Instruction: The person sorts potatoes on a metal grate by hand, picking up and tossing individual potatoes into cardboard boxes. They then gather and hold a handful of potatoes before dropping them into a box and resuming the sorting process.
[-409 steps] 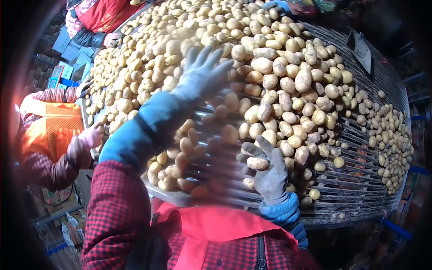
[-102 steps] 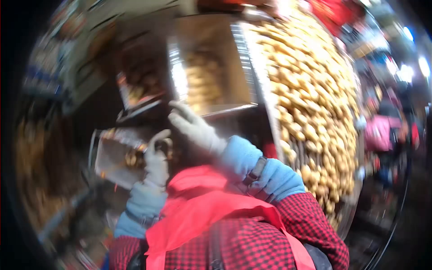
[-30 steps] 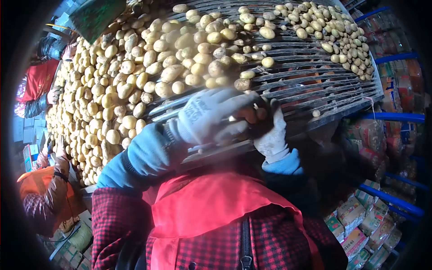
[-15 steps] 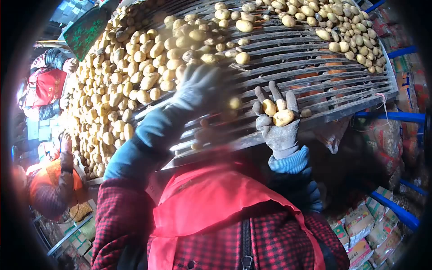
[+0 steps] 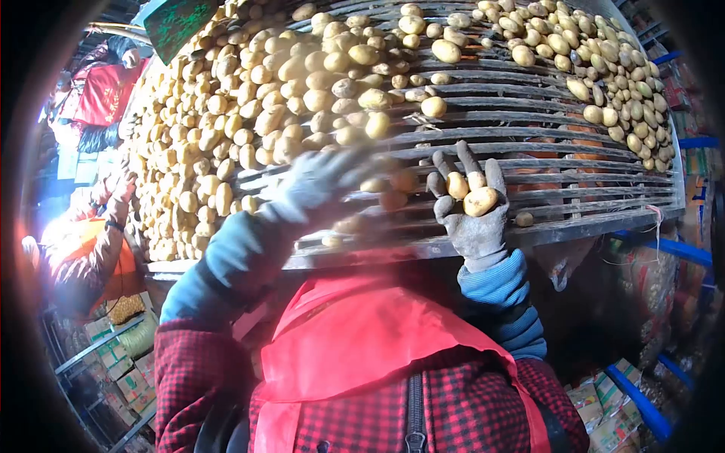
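At the near edge of the slatted table (image 5: 596, 226), the right hand (image 5: 476, 231) is presented palm up; at least two held potatoes (image 5: 480, 201) are cradled by its partly curled, gloved fingers (image 5: 495, 175). One loose potato (image 5: 523, 219) is noted just beside it, at the near edge. The gloved left hand (image 5: 321, 181) is placed over the table, left of the right hand; it is blurred, and whether anything is grasped cannot be told. Blurred potatoes (image 5: 402, 181) are seen between the two hands. The main heap (image 5: 226, 136) is spread over the left side of the table to the left edge, where a co-worker's hands (image 5: 123, 186) are seen. A second group (image 5: 638, 94) is gathered towards the far right corner.
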`<action>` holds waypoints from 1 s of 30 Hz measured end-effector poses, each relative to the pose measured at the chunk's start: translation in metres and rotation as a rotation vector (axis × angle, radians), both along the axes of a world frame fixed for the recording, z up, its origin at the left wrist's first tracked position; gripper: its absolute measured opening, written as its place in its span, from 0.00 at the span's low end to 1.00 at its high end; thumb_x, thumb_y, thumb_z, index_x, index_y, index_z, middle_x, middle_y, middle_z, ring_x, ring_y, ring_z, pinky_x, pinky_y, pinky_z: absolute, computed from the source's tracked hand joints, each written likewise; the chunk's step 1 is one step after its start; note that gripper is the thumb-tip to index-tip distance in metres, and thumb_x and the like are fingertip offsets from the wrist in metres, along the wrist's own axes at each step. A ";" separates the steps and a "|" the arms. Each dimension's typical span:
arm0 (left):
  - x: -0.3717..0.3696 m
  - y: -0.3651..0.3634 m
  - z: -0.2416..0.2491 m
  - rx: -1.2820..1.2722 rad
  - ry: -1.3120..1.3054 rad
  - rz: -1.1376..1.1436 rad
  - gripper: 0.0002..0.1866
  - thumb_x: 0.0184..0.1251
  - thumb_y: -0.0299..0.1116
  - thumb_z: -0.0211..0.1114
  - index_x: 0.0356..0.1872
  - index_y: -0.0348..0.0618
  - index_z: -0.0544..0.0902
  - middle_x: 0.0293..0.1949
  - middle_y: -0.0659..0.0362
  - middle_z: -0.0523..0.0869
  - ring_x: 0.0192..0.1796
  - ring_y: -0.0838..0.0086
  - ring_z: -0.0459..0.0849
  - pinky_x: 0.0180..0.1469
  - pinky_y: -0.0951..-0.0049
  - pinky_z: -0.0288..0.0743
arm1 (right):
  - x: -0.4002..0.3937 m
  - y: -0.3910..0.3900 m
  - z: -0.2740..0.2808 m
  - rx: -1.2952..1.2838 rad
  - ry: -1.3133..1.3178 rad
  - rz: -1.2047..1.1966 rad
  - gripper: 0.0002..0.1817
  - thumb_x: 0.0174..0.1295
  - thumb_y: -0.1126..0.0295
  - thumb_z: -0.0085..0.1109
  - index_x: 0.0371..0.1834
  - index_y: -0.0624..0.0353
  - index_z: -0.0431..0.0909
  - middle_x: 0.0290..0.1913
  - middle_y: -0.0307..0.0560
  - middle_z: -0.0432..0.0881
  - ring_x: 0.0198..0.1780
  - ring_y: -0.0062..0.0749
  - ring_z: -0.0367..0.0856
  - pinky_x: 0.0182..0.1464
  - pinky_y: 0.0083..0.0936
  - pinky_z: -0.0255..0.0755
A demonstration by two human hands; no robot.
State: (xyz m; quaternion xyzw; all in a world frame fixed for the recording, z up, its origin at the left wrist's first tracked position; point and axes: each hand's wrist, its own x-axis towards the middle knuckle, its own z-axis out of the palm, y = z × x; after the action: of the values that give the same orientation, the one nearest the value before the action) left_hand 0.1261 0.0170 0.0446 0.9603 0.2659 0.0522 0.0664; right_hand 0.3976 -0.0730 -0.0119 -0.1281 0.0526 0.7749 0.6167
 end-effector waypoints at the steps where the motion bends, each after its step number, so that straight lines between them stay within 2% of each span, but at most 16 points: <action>1: 0.015 0.003 -0.014 -0.006 0.062 -0.043 0.38 0.58 0.45 0.74 0.72 0.54 0.73 0.65 0.52 0.78 0.57 0.56 0.82 0.51 0.55 0.80 | 0.000 -0.001 -0.001 0.015 -0.026 0.007 0.31 0.79 0.40 0.38 0.75 0.46 0.69 0.71 0.57 0.73 0.61 0.52 0.82 0.45 0.32 0.86; 2: 0.027 0.009 -0.028 -0.017 0.125 -0.089 0.39 0.58 0.46 0.75 0.72 0.54 0.73 0.63 0.52 0.78 0.56 0.56 0.83 0.50 0.55 0.80 | 0.001 -0.001 0.000 0.031 -0.013 0.020 0.31 0.79 0.40 0.39 0.75 0.45 0.69 0.71 0.57 0.73 0.61 0.52 0.82 0.45 0.33 0.86; 4: 0.052 0.024 -0.031 -0.309 0.117 0.015 0.39 0.57 0.45 0.75 0.72 0.55 0.73 0.59 0.52 0.79 0.53 0.54 0.84 0.49 0.55 0.81 | 0.000 -0.003 0.000 0.009 -0.073 0.015 0.32 0.79 0.40 0.37 0.77 0.45 0.68 0.70 0.55 0.74 0.59 0.50 0.83 0.43 0.31 0.86; 5: 0.055 0.024 -0.028 -0.286 0.101 0.039 0.37 0.58 0.42 0.75 0.71 0.53 0.75 0.56 0.53 0.80 0.51 0.54 0.85 0.50 0.56 0.81 | 0.000 -0.003 -0.001 0.033 -0.065 0.012 0.32 0.80 0.40 0.36 0.77 0.45 0.67 0.70 0.56 0.74 0.59 0.50 0.83 0.44 0.32 0.86; 8: 0.046 0.023 -0.047 -0.492 -0.238 -0.021 0.36 0.58 0.39 0.75 0.70 0.51 0.76 0.55 0.53 0.81 0.52 0.53 0.85 0.51 0.55 0.81 | 0.001 -0.003 -0.003 0.043 -0.029 0.002 0.32 0.80 0.42 0.36 0.77 0.47 0.67 0.70 0.58 0.74 0.60 0.52 0.83 0.45 0.33 0.87; 9: 0.048 0.021 -0.038 -0.508 -0.220 -0.019 0.34 0.59 0.40 0.75 0.69 0.49 0.77 0.56 0.51 0.81 0.54 0.52 0.84 0.54 0.55 0.81 | 0.000 -0.003 -0.004 0.047 -0.035 -0.001 0.31 0.80 0.42 0.36 0.77 0.47 0.67 0.70 0.58 0.73 0.60 0.53 0.83 0.45 0.34 0.87; 12: 0.038 0.020 -0.044 -0.215 -0.265 -0.119 0.33 0.58 0.41 0.76 0.66 0.48 0.79 0.57 0.50 0.81 0.56 0.50 0.84 0.56 0.55 0.80 | 0.002 -0.003 -0.008 0.060 -0.056 -0.002 0.31 0.80 0.42 0.37 0.77 0.48 0.67 0.70 0.58 0.73 0.61 0.53 0.82 0.46 0.34 0.87; 16: 0.032 0.009 -0.041 -0.244 -0.160 0.043 0.31 0.56 0.41 0.77 0.62 0.48 0.81 0.58 0.49 0.81 0.57 0.50 0.83 0.56 0.54 0.80 | -0.001 -0.002 0.000 0.016 -0.086 -0.006 0.31 0.80 0.42 0.39 0.77 0.48 0.67 0.71 0.58 0.73 0.60 0.50 0.83 0.46 0.31 0.86; 17: 0.037 0.007 -0.039 -0.353 -0.195 0.109 0.28 0.56 0.38 0.75 0.61 0.51 0.81 0.54 0.51 0.82 0.55 0.50 0.83 0.54 0.54 0.80 | -0.001 0.000 -0.001 -0.001 -0.070 0.009 0.31 0.80 0.42 0.39 0.77 0.47 0.67 0.70 0.57 0.74 0.59 0.50 0.83 0.46 0.31 0.86; 18: 0.042 0.004 -0.053 -0.287 -0.134 0.215 0.25 0.57 0.35 0.73 0.59 0.53 0.81 0.51 0.52 0.81 0.53 0.51 0.83 0.51 0.53 0.79 | -0.001 0.000 -0.001 -0.013 -0.076 0.006 0.31 0.80 0.42 0.39 0.77 0.47 0.67 0.69 0.57 0.75 0.59 0.51 0.83 0.46 0.32 0.86; 21: 0.050 0.001 -0.055 -0.174 -0.127 0.271 0.17 0.63 0.39 0.69 0.53 0.54 0.83 0.47 0.53 0.83 0.49 0.53 0.85 0.47 0.53 0.80 | -0.001 0.000 0.001 -0.010 -0.090 0.007 0.30 0.80 0.43 0.39 0.76 0.47 0.67 0.69 0.57 0.75 0.60 0.51 0.83 0.45 0.33 0.86; 24: 0.046 0.010 -0.055 -0.302 -0.101 0.304 0.13 0.64 0.39 0.69 0.49 0.53 0.85 0.45 0.53 0.84 0.46 0.54 0.86 0.45 0.53 0.80 | -0.001 0.000 0.001 -0.005 -0.110 0.011 0.30 0.81 0.44 0.39 0.76 0.48 0.67 0.69 0.57 0.75 0.61 0.51 0.82 0.46 0.34 0.87; 25: 0.043 0.009 -0.059 -0.240 -0.204 0.301 0.09 0.64 0.36 0.69 0.44 0.51 0.87 0.40 0.54 0.85 0.43 0.54 0.87 0.42 0.54 0.80 | -0.001 -0.001 0.001 -0.008 -0.112 0.012 0.30 0.80 0.43 0.39 0.75 0.48 0.68 0.69 0.57 0.76 0.61 0.51 0.82 0.46 0.35 0.87; 28: 0.028 -0.005 -0.042 -0.180 -0.391 0.264 0.10 0.61 0.31 0.71 0.45 0.50 0.87 0.36 0.56 0.85 0.39 0.56 0.87 0.40 0.57 0.80 | -0.003 0.000 0.003 0.006 -0.068 0.054 0.30 0.80 0.43 0.40 0.75 0.49 0.68 0.69 0.56 0.75 0.62 0.52 0.82 0.46 0.35 0.87; 29: 0.025 -0.011 -0.037 -0.303 -0.582 0.309 0.13 0.58 0.27 0.73 0.45 0.49 0.88 0.32 0.57 0.85 0.37 0.59 0.86 0.40 0.61 0.80 | -0.007 -0.001 0.008 -0.006 -0.109 0.060 0.31 0.79 0.42 0.41 0.74 0.49 0.69 0.68 0.55 0.77 0.62 0.52 0.82 0.46 0.34 0.87; 30: 0.026 -0.016 -0.016 -0.299 -0.534 0.339 0.14 0.58 0.23 0.73 0.47 0.45 0.87 0.34 0.58 0.85 0.38 0.66 0.87 0.41 0.66 0.81 | -0.015 -0.004 0.014 0.003 -0.207 0.051 0.31 0.79 0.41 0.42 0.74 0.48 0.70 0.65 0.53 0.80 0.62 0.50 0.83 0.47 0.34 0.86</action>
State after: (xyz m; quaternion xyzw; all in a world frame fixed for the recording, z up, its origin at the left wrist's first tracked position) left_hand 0.1522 0.0010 0.0286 0.8345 0.3996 0.2723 0.2641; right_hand 0.3824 -0.0765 0.0018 -0.2081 -0.0159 0.7731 0.5989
